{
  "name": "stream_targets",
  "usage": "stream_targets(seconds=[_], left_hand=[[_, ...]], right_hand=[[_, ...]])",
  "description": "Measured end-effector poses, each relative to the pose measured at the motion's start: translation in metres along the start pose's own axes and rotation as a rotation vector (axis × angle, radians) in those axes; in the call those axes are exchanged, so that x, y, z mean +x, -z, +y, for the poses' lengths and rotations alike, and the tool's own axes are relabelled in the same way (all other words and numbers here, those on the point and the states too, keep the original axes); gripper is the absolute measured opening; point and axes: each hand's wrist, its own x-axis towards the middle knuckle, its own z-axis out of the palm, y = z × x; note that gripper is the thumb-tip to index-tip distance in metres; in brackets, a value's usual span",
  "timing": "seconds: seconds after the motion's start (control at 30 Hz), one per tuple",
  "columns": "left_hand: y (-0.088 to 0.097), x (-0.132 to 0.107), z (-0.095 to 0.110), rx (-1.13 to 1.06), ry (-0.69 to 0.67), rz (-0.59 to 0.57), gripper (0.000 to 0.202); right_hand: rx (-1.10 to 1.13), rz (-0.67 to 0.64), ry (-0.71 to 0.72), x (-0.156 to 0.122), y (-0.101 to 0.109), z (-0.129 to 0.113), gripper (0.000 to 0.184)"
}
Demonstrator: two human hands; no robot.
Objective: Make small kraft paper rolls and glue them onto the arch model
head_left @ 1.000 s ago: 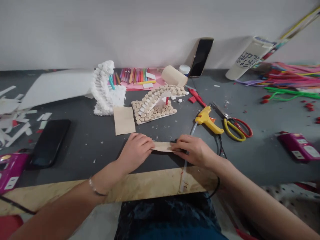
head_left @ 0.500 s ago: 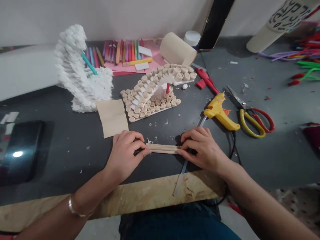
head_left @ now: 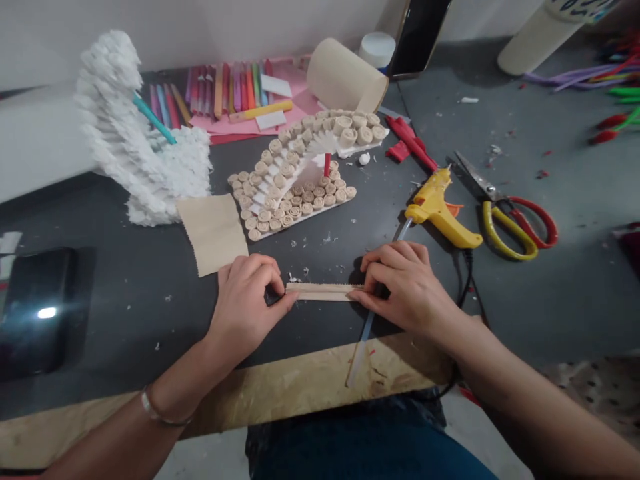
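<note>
A narrow folded strip of beige paper (head_left: 320, 291) lies flat on the dark table (head_left: 125, 300) between my hands. My left hand (head_left: 247, 303) pinches its left end with curled fingers. My right hand (head_left: 405, 287) presses its right end, fingers closed on it. Just beyond lies a loose beige paper sheet (head_left: 213, 230), and behind it stands a small staircase model of rolled paper discs (head_left: 300, 180). A yellow glue gun (head_left: 440, 217) rests to the right of my right hand, its glue stick (head_left: 363, 347) running under that hand.
A white fluffy paper sculpture (head_left: 135, 147) stands at the back left, coloured paper strips (head_left: 235, 90) and a beige roll (head_left: 345, 77) behind. Scissors (head_left: 505, 217) lie at right. A black phone (head_left: 33, 313) lies at left. The table's wooden front edge (head_left: 300, 387) is near my lap.
The view has moved closer and lower over the table. Between my hands the paper has gone from a wider piece to a thin folded strip; both hands stay on its ends.
</note>
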Motion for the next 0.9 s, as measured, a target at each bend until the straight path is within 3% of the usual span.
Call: stream_targets(seconds=[0.13, 0.27, 0.43, 0.67, 0.9], left_hand=[[0.001, -0.003, 0.003, 0.062, -0.153, 0.06, 0.009], [0.0, -0.005, 0.005, 0.189, -0.357, 0.121, 0.022], [0.002, -0.003, 0.009, 0.296, -0.517, 0.166, 0.01], [0.002, -0.001, 0.018, 0.395, -0.571, 0.165, 0.015], [-0.008, 0.0, 0.019, 0.35, -0.508, 0.191, 0.017]], right_hand=[[-0.036, 0.022, 0.039, 0.001, 0.001, -0.001, 0.009], [-0.087, 0.039, 0.155, 0.0, 0.004, -0.004, 0.015], [-0.247, 0.059, 0.252, -0.004, 0.013, -0.011, 0.012], [-0.449, 0.096, 0.4, -0.005, 0.014, -0.02, 0.016], [-0.416, 0.172, 0.269, -0.002, 0.002, -0.016, 0.02]])
